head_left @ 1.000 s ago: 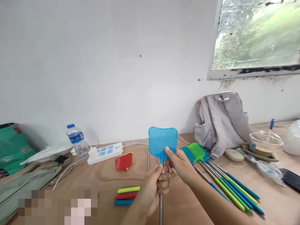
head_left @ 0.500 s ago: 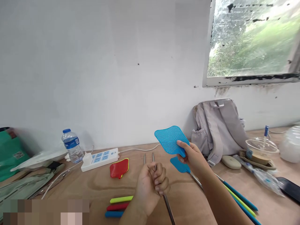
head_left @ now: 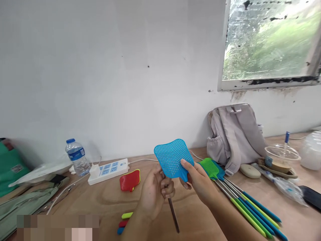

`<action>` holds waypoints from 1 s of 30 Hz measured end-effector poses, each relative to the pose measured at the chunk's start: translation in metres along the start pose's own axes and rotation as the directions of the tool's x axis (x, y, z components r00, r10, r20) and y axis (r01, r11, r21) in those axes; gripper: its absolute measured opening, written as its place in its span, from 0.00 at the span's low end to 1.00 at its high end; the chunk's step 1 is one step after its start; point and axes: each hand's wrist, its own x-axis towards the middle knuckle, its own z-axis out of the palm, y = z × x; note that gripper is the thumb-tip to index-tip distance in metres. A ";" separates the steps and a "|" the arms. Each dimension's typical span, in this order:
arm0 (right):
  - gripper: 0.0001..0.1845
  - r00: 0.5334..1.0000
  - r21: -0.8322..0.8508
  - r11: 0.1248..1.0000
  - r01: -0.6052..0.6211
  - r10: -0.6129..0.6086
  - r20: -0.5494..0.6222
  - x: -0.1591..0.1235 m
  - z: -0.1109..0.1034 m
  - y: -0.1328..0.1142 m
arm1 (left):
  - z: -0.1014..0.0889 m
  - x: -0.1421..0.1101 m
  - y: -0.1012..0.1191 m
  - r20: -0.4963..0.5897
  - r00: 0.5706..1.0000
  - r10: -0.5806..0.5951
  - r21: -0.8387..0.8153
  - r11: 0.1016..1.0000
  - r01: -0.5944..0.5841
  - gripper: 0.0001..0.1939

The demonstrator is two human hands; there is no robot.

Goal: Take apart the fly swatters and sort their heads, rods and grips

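My left hand (head_left: 155, 191) is closed around a thin metal rod (head_left: 173, 216), whose lower end sticks out below the fist. In my right hand (head_left: 199, 180), a blue fly swatter head (head_left: 172, 156) is pinched between thumb and fingers near its neck. The mesh head stands right beside my left fist and covers the rod's upper part, so I cannot tell whether the two touch. Red swatter heads (head_left: 129, 180) with a yellow edge below lie left of my hands. Under my left forearm poke out yellow, red (head_left: 123, 223) and blue handles.
Right of my hands lie several fly swatters with green (head_left: 209, 167) and blue heads and coloured handles (head_left: 262, 216). A backpack (head_left: 234, 137) leans on the wall, near a cup (head_left: 282, 159) and a phone (head_left: 311, 198). A power strip (head_left: 109, 171) and water bottle (head_left: 77, 156) stand at left.
My right hand has brought the blue swatter head left and down to my left fist. The left hand has shifted slightly left with the rod. More of the swatters at right now show.
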 end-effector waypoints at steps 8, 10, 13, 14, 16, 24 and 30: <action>0.14 0.964 -0.493 0.838 0.234 -0.135 0.227 -0.002 0.003 0.032 | -0.005 0.009 0.002 -0.344 0.916 0.207 0.052 0.978 -0.201 0.13; 0.13 0.943 -0.557 0.786 0.267 -0.094 0.319 -0.004 0.004 0.036 | -0.013 0.012 0.007 -0.380 0.902 0.204 -0.060 0.968 -0.245 0.14; 0.11 0.916 -0.522 0.799 0.297 -0.085 0.392 -0.002 0.008 0.047 | -0.028 0.017 0.018 -0.416 0.879 0.232 -0.072 0.955 -0.287 0.13; 0.10 0.915 -0.500 0.810 0.306 -0.104 0.391 -0.001 0.008 0.052 | -0.033 0.018 0.022 -0.444 0.855 0.266 0.018 0.957 -0.289 0.10; 0.10 0.921 -0.488 0.818 0.305 -0.123 0.369 0.004 0.008 0.065 | -0.047 0.021 0.032 -0.524 0.762 0.381 0.292 0.921 -0.259 0.05; 0.07 0.992 -0.774 0.632 0.033 -0.117 -0.053 0.036 -0.034 0.122 | -0.141 0.011 0.078 -0.638 0.564 0.525 0.699 0.701 0.138 0.06; 0.09 0.989 -0.809 0.587 -0.018 -0.108 -0.100 0.053 -0.047 0.146 | -0.185 0.010 0.072 -0.640 0.555 0.531 0.762 0.531 0.371 0.09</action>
